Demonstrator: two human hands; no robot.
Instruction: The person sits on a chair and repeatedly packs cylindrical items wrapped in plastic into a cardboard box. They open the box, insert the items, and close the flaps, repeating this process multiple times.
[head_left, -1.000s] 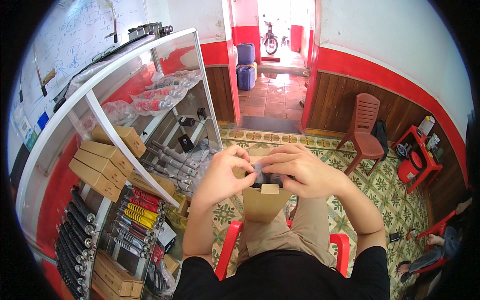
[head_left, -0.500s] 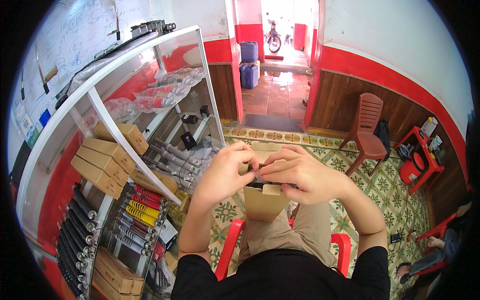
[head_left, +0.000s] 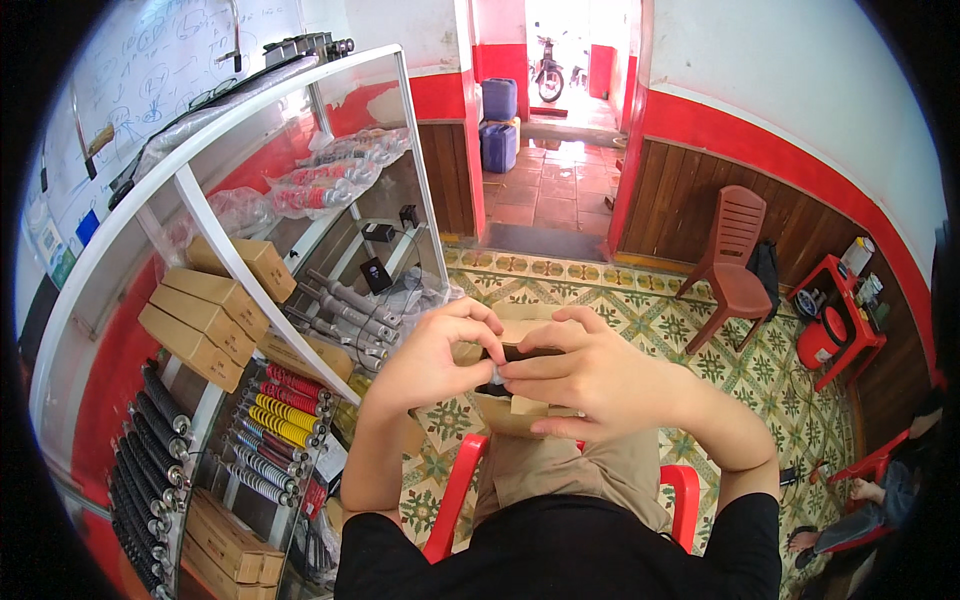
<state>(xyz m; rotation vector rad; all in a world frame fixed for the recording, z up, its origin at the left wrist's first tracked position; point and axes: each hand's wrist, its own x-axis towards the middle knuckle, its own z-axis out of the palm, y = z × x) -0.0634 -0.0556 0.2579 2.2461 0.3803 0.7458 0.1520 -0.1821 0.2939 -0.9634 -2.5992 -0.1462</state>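
An open brown cardboard box point(head_left: 503, 414) stands between my thighs, its flaps raised and its inside dark. Over its opening my left hand point(head_left: 438, 350) is closed, thumb and index finger pinched on a small bit of clear plastic wrap point(head_left: 496, 375). My right hand point(head_left: 590, 378) meets it there, its fingertips pressed to the same plastic and its thumb low by the box's near flap. What lies deeper in the box is hidden by my hands.
A glass display case point(head_left: 225, 260) on the left holds shock absorbers point(head_left: 283, 420) and cardboard cartons point(head_left: 200, 325). A brown plastic chair point(head_left: 735, 260) and a red stool point(head_left: 835, 300) stand along the right wall. Another person's hand point(head_left: 868, 490) shows at the lower right.
Both hands have come slightly lower and to the left, still together on the plastic. The box has tilted, so less of its near side shows.
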